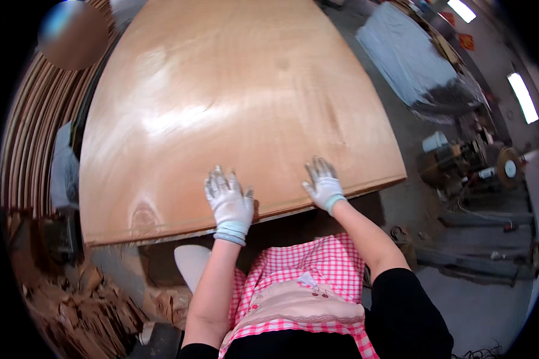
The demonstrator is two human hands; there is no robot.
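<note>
Left hand (230,203) and right hand (324,184) have open wood panel (239,102) ahead; stacked boards (39,131) hem its left, machinery (508,167) stands off right.

And here's the broad, pale-brown wooden sheet (269,119), filling the view from the middle up to twelve o'clock, glossy with reflected light toward its nine o'clock! A dark oval grain mark sits near its seven. Two gloved hands lie on it, palms down, fingers spread: the left hand (229,200) at the sheet's six o'clock, the right hand (325,184) near its five, both close to the near edge. Over to the floor (479,314), grey at the picture's four o'clock, and brown scraps (87,311) heap up on it around eight!
</note>
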